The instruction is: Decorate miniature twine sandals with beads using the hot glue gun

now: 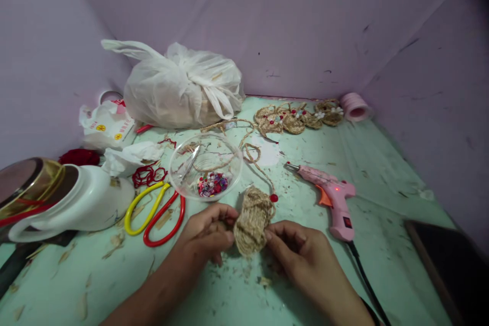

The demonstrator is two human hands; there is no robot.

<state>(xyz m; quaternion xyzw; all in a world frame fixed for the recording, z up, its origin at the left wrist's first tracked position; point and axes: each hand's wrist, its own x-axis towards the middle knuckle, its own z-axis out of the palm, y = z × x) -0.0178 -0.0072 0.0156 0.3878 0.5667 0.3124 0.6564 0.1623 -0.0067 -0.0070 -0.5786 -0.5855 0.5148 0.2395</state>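
Over green tabletop, gripping twine bundle between fingers of left hand at nine o'clock and right hand at four, apparently to steady it.

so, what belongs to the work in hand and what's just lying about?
Probably in use:
twine bundle, between left hand and right hand
red bead beside it
glue gun, light on
bowl of coloured bits

Likely idle:
scissors
knotted white bag
pink roll

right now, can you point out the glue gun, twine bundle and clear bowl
Glue gun (336,188), head view: on its pink body.
Twine bundle (250,224), head view: middle of its wound strands.
Clear bowl (176,177), head view: its left wall.
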